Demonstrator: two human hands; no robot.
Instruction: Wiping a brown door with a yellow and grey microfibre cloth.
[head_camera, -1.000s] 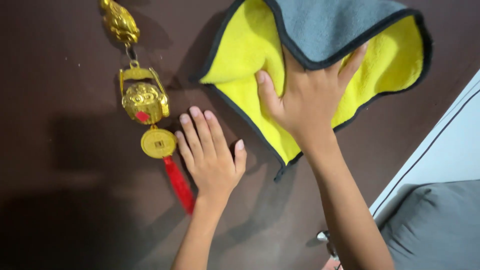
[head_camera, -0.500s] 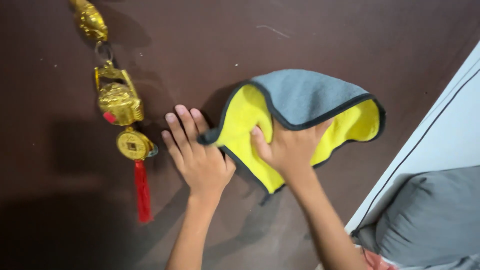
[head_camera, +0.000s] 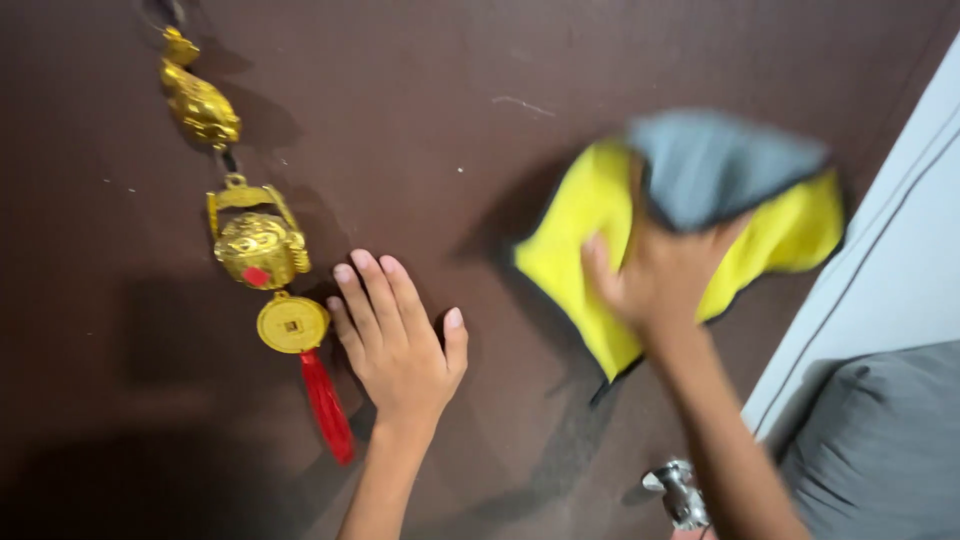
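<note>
Left hand (head_camera: 400, 345) lay flat, fingers spread, on dark brown door (head_camera: 450, 90). Just beside its fingers hung gold charm ornament (head_camera: 255, 245) with coin and red tassel (head_camera: 327, 405). Right hand (head_camera: 665, 280), blurred, pressed yellow-and-grey cloth (head_camera: 690, 215) against door. Metal handle (head_camera: 680, 492) showed below right forearm. White frame (head_camera: 890, 260) stood at right.

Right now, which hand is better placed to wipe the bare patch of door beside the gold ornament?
Probably the right hand: it already presses the yellow and grey cloth against the door. The left hand lies flat and empty beside the gold ornament.
</note>
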